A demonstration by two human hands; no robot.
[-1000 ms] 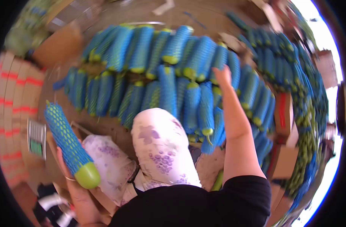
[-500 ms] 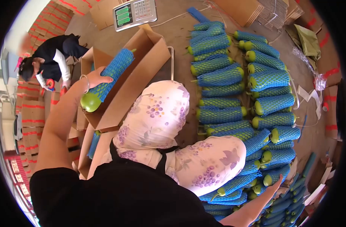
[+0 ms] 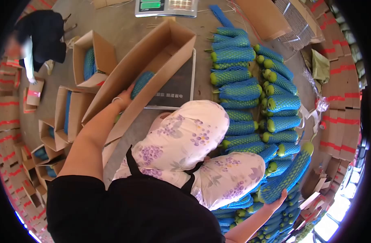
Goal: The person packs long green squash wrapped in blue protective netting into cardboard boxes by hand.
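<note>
Blue-netted gourd (image 3: 288, 175) (tilted) rests in the right hand (image 3: 277, 203).

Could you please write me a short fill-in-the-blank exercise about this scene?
1. The left hand is inside a long cardboard ____.
2. The right hand holds a gourd wrapped in ____ net.
3. The scale's lit display glows ____.

Missing words: box; blue; green.

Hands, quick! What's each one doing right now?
Left hand: on a netted gourd inside the cardboard box; can't tell if gripping.
Right hand: holding another netted gourd.
</note>
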